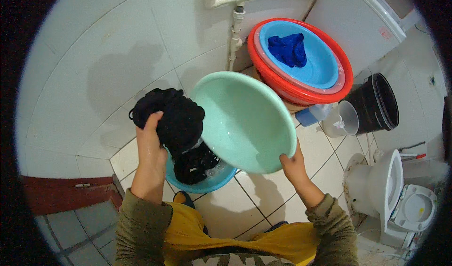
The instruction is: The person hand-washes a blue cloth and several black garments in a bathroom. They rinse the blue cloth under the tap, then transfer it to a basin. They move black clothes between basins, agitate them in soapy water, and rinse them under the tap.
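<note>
A bunched black garment [176, 117] is gripped in my left hand [152, 139], thumb on top, held above a blue basin [212, 186] on the floor. In that basin lies more black cloth [192, 165] with white lettering, with some suds or water beside it. My right hand [293, 162] grips the rim of a pale green basin [247, 124], its thumb on the inner side. The green basin is tilted, its inside bare, and it partly covers the blue one. Whether the held garment joins the cloth below I cannot tell.
Stacked red [348, 79], pink and light blue basins [317, 73] hold a dark blue cloth [289, 50]. Behind stands a white appliance [356, 22]. To the right are a black bucket [367, 103], a translucent bucket [348, 121] and a toilet [374, 184]. A white pipe [236, 36] runs down the wall.
</note>
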A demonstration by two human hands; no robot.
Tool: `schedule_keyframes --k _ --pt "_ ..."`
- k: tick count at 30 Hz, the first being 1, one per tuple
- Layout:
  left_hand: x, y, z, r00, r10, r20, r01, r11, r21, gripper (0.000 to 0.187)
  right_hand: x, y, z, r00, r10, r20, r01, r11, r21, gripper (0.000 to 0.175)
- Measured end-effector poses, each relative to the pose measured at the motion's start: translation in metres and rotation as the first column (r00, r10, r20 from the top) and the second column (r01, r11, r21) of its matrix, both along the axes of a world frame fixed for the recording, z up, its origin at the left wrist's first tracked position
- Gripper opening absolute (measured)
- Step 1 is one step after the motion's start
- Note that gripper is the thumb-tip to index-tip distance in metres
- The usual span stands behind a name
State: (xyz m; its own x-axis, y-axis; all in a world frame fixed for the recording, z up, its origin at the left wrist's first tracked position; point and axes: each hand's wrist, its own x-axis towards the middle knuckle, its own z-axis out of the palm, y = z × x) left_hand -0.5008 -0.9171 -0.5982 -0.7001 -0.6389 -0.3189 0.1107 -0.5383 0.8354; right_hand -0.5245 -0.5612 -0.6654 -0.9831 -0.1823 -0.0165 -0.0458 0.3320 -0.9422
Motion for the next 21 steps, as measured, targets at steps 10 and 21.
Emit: schedule_keyframes --k 10,21 --pt "-0.005 0.118 -0.004 0.628 -0.703 0.334 0.746 0.422 -0.515 0.056 0.045 0.108 -0.026 0.582 -0.142 0.801 0.416 0.898 -0.143 0.051" --pt "-0.004 0.126 -0.131 0.176 -0.454 0.874 0.887 -0.312 -0.340 0.045 0.157 0.260 -0.163 0.400 -0.356 0.844 0.869 0.441 -0.226 0.026"
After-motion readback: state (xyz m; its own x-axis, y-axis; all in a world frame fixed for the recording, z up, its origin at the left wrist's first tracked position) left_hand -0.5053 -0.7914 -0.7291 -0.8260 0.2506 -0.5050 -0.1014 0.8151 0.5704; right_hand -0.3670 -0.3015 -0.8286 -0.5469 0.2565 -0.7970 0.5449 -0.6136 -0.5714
